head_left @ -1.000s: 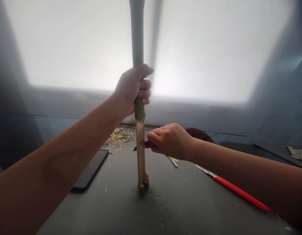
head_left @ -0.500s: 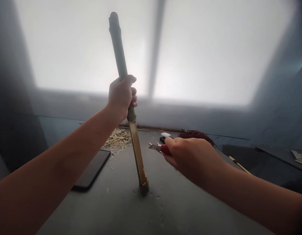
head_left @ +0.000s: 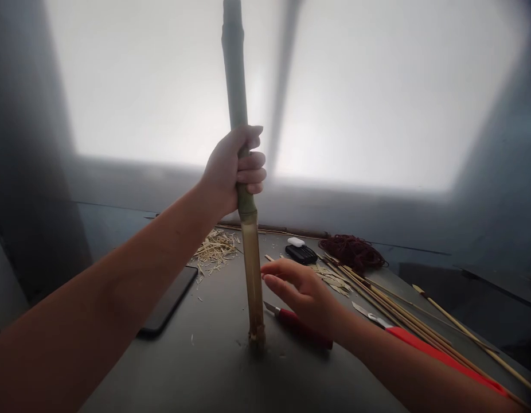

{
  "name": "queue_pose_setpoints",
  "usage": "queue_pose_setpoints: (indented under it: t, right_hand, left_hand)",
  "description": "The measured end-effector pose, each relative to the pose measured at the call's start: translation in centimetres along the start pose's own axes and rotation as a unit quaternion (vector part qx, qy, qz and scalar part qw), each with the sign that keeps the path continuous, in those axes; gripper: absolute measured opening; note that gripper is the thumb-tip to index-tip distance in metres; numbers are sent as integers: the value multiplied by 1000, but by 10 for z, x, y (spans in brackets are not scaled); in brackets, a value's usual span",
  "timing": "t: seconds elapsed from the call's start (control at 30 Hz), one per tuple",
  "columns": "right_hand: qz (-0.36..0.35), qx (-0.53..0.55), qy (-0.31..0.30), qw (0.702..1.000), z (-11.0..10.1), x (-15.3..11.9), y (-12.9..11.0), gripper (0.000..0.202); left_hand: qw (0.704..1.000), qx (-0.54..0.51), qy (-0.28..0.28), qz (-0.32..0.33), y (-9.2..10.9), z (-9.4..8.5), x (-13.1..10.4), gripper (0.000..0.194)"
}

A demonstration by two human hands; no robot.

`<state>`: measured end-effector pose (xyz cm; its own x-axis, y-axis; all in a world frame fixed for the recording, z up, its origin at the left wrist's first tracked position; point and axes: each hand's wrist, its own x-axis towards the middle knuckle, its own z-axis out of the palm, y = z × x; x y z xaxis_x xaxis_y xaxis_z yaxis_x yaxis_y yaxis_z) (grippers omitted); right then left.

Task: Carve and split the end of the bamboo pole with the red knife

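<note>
My left hand (head_left: 235, 166) is wrapped round a green bamboo pole (head_left: 252, 264), which stands nearly upright on the grey table. Below the hand the pole's lower section is pale and cut away on one face, down to a rough joint at its foot. My right hand (head_left: 306, 292) is open beside that section, fingers pointing at it with the tips very close; whether they touch I cannot tell. Under the right hand lies a carving knife (head_left: 302, 328) with a dark red handle, its short blade pointing toward the pole.
Wood shavings (head_left: 218, 248) lie behind the pole, near a dark tablet-like slab (head_left: 171, 304). To the right are a black case (head_left: 300, 253), a white piece (head_left: 296, 242), dark red cord (head_left: 354, 252), thin bamboo sticks (head_left: 390, 295), flat pale slips (head_left: 334, 279) and a red-handled knife (head_left: 441, 353).
My right hand has let go of the red-handled carving knife, now on the table, and opened beside the pole. The pole has turned and tilts less; the view has shifted slightly.
</note>
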<state>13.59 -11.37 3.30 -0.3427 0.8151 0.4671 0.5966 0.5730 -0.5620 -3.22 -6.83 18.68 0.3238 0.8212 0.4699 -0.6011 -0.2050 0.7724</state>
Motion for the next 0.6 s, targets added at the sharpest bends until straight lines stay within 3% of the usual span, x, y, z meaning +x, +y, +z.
queue_pose_setpoints:
  t: [0.1, 0.23, 0.37, 0.47, 0.6]
  right_hand:
    - [12, 122, -25, 992, 6, 9, -14, 20]
    - [-2, 71, 21, 997, 17, 7, -15, 14]
    - [10, 39, 59, 997, 19, 3, -14, 15]
    - [1, 18, 51, 999, 15, 1, -16, 15]
    - [-39, -34, 33, 998, 7, -3, -18, 14]
  left_hand:
    - [999, -16, -26, -40, 8, 5, -7, 32]
    - [998, 3, -46, -37, 6, 9, -8, 38]
    - [997, 60, 8, 45, -10, 15, -2, 37]
    - [991, 83, 39, 96, -18, 22, -1, 35]
    - [986, 146, 33, 79, -18, 31, -3, 35]
